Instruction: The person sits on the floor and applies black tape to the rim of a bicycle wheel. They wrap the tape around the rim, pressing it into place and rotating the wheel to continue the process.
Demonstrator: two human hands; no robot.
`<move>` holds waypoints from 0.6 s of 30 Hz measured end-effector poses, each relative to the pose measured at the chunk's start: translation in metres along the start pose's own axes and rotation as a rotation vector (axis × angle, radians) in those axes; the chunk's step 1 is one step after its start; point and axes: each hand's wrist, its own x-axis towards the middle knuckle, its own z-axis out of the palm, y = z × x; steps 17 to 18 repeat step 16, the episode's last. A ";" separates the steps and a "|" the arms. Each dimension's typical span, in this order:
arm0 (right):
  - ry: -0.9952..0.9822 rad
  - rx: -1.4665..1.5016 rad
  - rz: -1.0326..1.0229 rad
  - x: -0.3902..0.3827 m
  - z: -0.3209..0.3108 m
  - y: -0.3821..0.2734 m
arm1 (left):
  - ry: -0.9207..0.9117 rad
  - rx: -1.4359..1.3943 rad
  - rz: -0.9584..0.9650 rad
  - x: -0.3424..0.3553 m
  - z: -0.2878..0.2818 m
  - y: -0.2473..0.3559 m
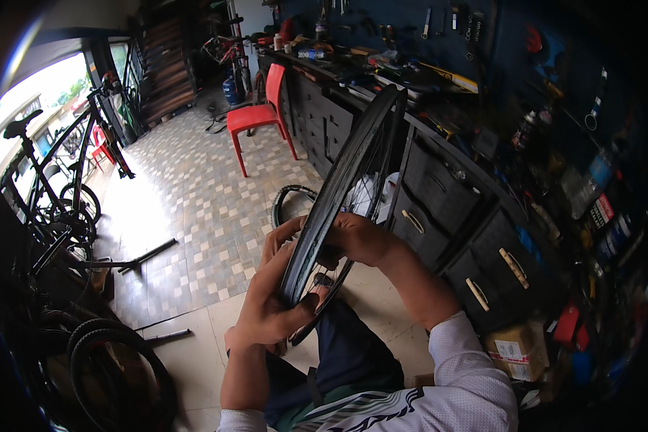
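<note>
I hold a black bicycle wheel [333, 196] upright in front of me, its rim toward me and tilted so the top leans to the right. No tyre is visible on the part of the rim that shows; a dark channel with greyish streaks runs along it. My left hand [275, 302] is closed round the lower part of the rim, thumb on the near side. Higher up, my right hand [361, 239] grips the rim from the right, its fingertips partly hidden behind the wheel. Thin spokes show between the rim's two sides.
A red plastic chair [259, 119] stands ahead on the tiled floor. To the right runs a dark workbench [439, 191] with drawers and cluttered tools. A loose tyre [279, 205] lies beyond my hands. Bicycles [57, 173] and several tyres [115, 381] fill the left; a cardboard box [515, 353] sits lower right.
</note>
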 end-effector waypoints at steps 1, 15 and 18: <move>0.028 0.006 0.008 0.001 0.003 -0.001 | -0.010 -0.056 -0.007 0.001 -0.001 -0.001; 0.671 -0.726 -1.009 -0.010 0.022 0.067 | 0.013 0.189 0.043 0.009 -0.004 0.005; 0.665 -0.727 -1.012 -0.009 0.021 0.068 | 0.042 0.181 0.016 0.007 -0.002 0.002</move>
